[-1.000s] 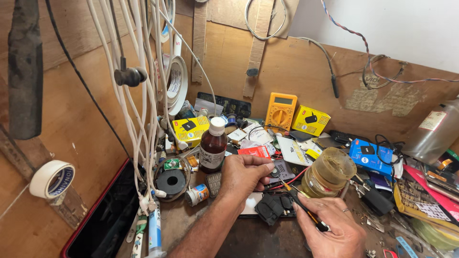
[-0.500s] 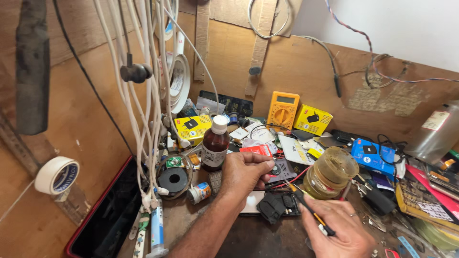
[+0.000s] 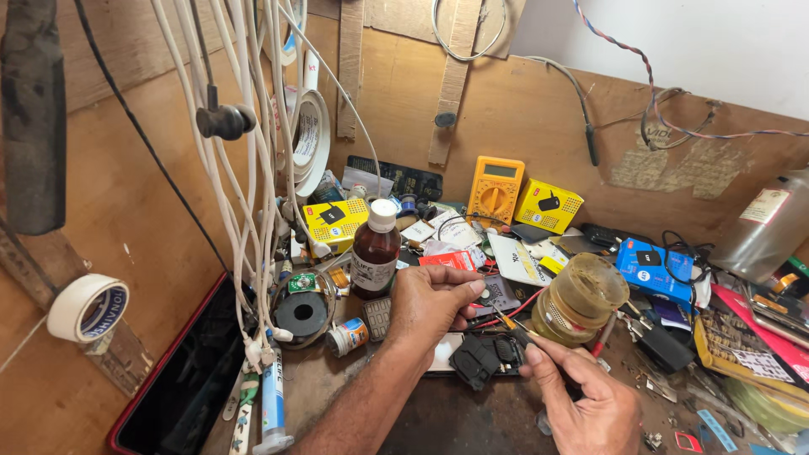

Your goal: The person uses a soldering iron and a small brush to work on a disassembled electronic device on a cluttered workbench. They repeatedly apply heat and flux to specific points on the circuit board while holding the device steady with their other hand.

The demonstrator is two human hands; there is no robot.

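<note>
Both hands working: left hand [image 3: 434, 303] pinching small fragile part, right hand [image 3: 581, 400] gripping thin screwdriver [image 3: 521, 330] mid-shaft; light, slippery.

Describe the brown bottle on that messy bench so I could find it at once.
Start at the wooden back wall and drop to the yellow multimeter leaning on it. Left of that, just above the left hand, stands the brown bottle: upright, dark glass, white cap, the tallest thing among the small boxes around it.

Two bare forearms, no sleeves, left hand [image 3: 434, 305] and right hand [image 3: 586, 403] without rings or gloves.
</note>
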